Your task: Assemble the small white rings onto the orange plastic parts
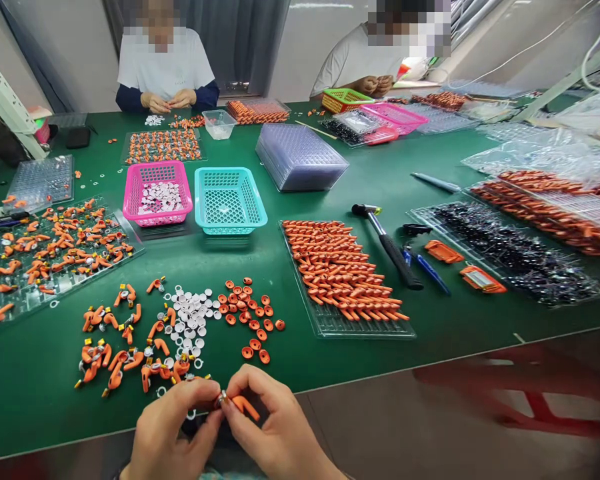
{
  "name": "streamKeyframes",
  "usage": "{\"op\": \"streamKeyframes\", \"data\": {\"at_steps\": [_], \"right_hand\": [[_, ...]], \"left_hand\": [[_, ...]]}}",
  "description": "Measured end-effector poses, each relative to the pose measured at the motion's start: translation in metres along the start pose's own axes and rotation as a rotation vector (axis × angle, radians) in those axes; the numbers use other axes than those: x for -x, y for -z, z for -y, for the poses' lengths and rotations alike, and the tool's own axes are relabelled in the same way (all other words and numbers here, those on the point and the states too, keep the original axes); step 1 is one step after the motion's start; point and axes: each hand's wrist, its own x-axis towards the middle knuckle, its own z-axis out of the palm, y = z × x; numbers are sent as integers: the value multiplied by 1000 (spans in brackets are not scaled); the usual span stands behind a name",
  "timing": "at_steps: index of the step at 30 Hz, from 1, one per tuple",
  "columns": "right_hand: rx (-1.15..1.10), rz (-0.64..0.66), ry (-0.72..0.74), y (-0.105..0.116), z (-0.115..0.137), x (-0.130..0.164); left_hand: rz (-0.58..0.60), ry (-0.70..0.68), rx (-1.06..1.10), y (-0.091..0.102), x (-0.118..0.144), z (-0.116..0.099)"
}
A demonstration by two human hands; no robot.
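Note:
My right hand pinches an orange earbud housing, its stem pointing down to the right. At the housing's near end shows a small silver part, where the thumb and forefinger of my left hand are closed on it. The fingertips of both hands meet there and hide some of the joint. Just beyond my hands lie loose orange earbud housings with silver and yellow bits. Beside them are a pile of small white discs and a group of orange round caps.
A tray of earbud parts lies left. Behind stand a pink basket of white pieces, a turquoise basket and stacked clear trays. Rightward are a tray of orange stems, a hammer and black parts. Two people sit opposite.

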Motion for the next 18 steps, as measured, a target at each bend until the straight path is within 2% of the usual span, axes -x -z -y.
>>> {"op": "streamKeyframes", "data": {"at_steps": [5, 10, 18], "right_hand": [[-224, 117, -118, 10, 8, -2], [-354, 304, -175, 19, 12, -7], [-502, 327, -224, 13, 11, -8]], "left_hand": [[-5, -138, -4, 3, -1, -3], [27, -233, -61, 7, -2, -1], [103, -428, -58, 18, -9, -1]]}}
